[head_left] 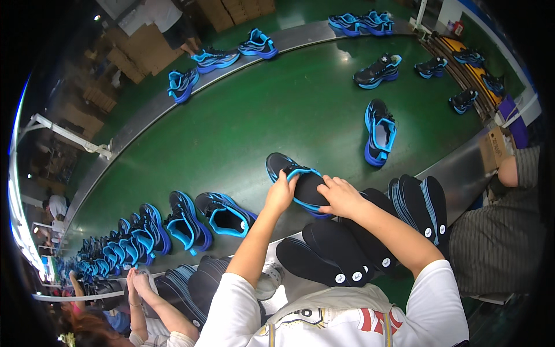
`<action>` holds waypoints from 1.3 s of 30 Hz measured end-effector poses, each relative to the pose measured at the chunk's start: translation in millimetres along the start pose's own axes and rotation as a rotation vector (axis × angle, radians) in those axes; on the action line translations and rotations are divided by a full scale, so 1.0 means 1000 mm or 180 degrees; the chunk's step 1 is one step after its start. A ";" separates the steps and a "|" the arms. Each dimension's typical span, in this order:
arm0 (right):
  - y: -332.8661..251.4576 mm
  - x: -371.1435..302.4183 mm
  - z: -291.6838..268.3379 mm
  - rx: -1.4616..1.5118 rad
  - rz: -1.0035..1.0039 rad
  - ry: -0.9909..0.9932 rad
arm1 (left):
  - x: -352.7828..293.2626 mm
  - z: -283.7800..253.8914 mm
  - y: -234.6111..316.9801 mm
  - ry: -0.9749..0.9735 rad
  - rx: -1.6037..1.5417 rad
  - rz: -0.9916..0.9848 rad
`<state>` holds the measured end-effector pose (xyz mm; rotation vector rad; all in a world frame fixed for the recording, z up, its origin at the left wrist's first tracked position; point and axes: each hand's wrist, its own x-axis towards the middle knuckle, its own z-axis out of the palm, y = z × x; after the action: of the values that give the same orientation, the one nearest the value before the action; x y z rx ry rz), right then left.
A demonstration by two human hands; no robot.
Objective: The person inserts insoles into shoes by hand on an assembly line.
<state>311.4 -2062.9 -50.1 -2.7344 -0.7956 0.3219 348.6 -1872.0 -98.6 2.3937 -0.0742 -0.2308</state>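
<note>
A black and blue sneaker [276,163] lies before me at the near edge of the green belt, its toe pointing away to the left. My left hand [282,192] grips its collar, thumb at the opening. A black insole [309,188] sits partly inside that opening, and my right hand [340,195] has its fingers closed on the insole's heel end. Whether the insole's front lies flat within the shoe is hidden. Under my right forearm, black insoles [329,246] with round white stickers lie along the metal ledge.
Left along the belt [231,115] stands a long row of sneakers [188,222]. Another sneaker [380,133] lies ahead to the right, with several more along the far rail. Striped stacks of insoles [413,202] rest at right. A co-worker's hands [139,283] show at lower left; another person [497,231] sits at right.
</note>
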 end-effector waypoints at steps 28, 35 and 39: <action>-0.015 0.046 0.047 0.0026 -0.0263 0.1054 | 0.005 0.004 -0.016 0.0424 -0.0887 -0.0070; -0.019 0.043 -0.004 -0.0283 0.0270 -0.0948 | 0.016 0.003 -0.019 0.0231 -0.2420 -0.0528; 0.001 0.043 0.015 -0.0175 -0.0396 -0.0750 | 0.010 0.006 -0.018 0.0285 -0.2584 -0.0594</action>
<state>343.6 -2036.9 -70.3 -2.7140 -1.0444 0.6121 357.2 -1863.4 -116.3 1.5957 0.2435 -0.1909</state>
